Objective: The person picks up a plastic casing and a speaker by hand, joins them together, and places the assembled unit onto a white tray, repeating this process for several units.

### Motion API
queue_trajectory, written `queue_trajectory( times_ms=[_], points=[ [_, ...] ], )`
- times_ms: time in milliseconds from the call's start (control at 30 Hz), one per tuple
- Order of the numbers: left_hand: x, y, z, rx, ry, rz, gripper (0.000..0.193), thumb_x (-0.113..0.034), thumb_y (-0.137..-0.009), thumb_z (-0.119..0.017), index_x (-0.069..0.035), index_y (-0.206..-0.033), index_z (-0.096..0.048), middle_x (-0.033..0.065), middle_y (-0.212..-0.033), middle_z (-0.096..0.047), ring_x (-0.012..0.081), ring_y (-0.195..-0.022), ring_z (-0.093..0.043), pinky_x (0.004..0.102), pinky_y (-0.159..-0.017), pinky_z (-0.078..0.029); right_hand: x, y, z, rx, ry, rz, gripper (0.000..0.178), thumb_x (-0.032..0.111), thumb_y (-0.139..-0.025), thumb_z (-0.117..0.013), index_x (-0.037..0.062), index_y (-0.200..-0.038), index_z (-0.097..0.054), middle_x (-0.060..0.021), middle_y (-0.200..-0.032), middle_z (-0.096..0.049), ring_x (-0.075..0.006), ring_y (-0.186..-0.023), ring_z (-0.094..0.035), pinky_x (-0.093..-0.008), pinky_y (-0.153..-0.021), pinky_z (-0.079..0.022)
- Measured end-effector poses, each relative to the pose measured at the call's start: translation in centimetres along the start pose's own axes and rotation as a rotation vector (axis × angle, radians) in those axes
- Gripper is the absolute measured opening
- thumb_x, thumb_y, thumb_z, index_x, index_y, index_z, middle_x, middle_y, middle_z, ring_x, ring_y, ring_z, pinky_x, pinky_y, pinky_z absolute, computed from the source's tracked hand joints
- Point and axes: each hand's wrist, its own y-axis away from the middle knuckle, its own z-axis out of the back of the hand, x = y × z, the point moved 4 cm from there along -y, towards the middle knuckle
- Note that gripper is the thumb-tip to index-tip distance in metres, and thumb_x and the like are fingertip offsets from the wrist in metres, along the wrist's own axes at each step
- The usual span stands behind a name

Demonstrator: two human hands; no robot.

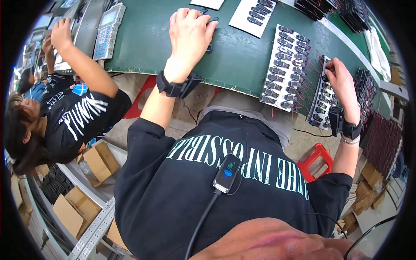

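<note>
- Arms spread over the green counter [147,41], the two hands I follow from my remote seat sit well apart, one toward the far edge, the other near the right edge.
- Left hand [190,34]: fingers bent downward over small dark parts, a loose black piece [209,47] lying just beside its palm.
- Right hand [342,80]: thumb and forefinger drawn together at the far end of a narrow board [317,93], perhaps to steady it.
- Fingertips are partly hidden from my camera; I cannot tell whether either hand grips a part or merely touches one.
- Black units [284,56] stand in two columns on a wide white board [274,52] reaching the near edge, seemingly ranked so each stays separate while red wires [307,67] trail rightward.
- A second white board [239,17], toward the far edge, carries more units.
- A keypad device [108,32] lies by the left edge, near a co-worker [73,108], presumably kept clear of the boards.
</note>
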Motion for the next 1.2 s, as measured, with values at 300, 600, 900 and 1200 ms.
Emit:
queue_trajectory(
  times_ms=[300,600,900,1200],
  points=[
    [-1.1,-0.5,-0.2,0.189,0.026,-0.03,0.011,-0.022,-0.079,-0.074,-0.012,-0.083,-0.069,0.0042,-0.084,-0.066,0.027,-0.091,-0.06,0.0404,-0.08,-0.047,0.2,-0.6,-0.9,0.036,0.018,-0.095,0.016,0.008,-0.087,-0.064,-0.0012,-0.098,-0.055,-0.0191,-0.092,-0.064,-0.036,-0.087,-0.063,-0.0407,-0.076,-0.05],
    [-4.2,2.5,1.1,0.108,0.195,-0.073,0.016,-0.02,-0.08,-0.075,-0.012,-0.093,-0.069,0.0035,-0.088,-0.066,0.0256,-0.096,-0.059,0.0406,-0.086,-0.046,0.0,-0.5,-0.2,0.003,0.036,0.04,0.017,0.009,-0.087,-0.064,-0.0004,-0.098,-0.055,-0.0164,-0.088,-0.064,-0.0332,-0.084,-0.063,-0.0388,-0.075,-0.05],
    [-4.4,3.2,2.0,0.209,0.244,0.019,0.023,-0.019,-0.079,-0.076,-0.01,-0.1,-0.07,0.0049,-0.097,-0.065,0.0262,-0.098,-0.058,0.0395,-0.087,-0.047,1.1,0.1,0.7,0.061,0.016,-0.098,0.02,0.008,-0.087,-0.065,0.0009,-0.105,-0.057,-0.015,-0.089,-0.064,-0.026,-0.08,-0.064,-0.0345,-0.074,-0.051],
    [-4.9,1.7,2.6,0.279,0.371,-0.024,0.022,-0.013,-0.082,-0.075,-0.006,-0.102,-0.069,0.0086,-0.092,-0.067,0.0243,-0.086,-0.063,0.0354,-0.077,-0.051,5.3,1.8,1.7,-0.051,-1.182,-0.297,0.021,0.014,-0.096,-0.063,0.0008,-0.112,-0.061,-0.0034,-0.099,-0.067,-0.0128,-0.087,-0.064,-0.0271,-0.083,-0.051]
  ],
)
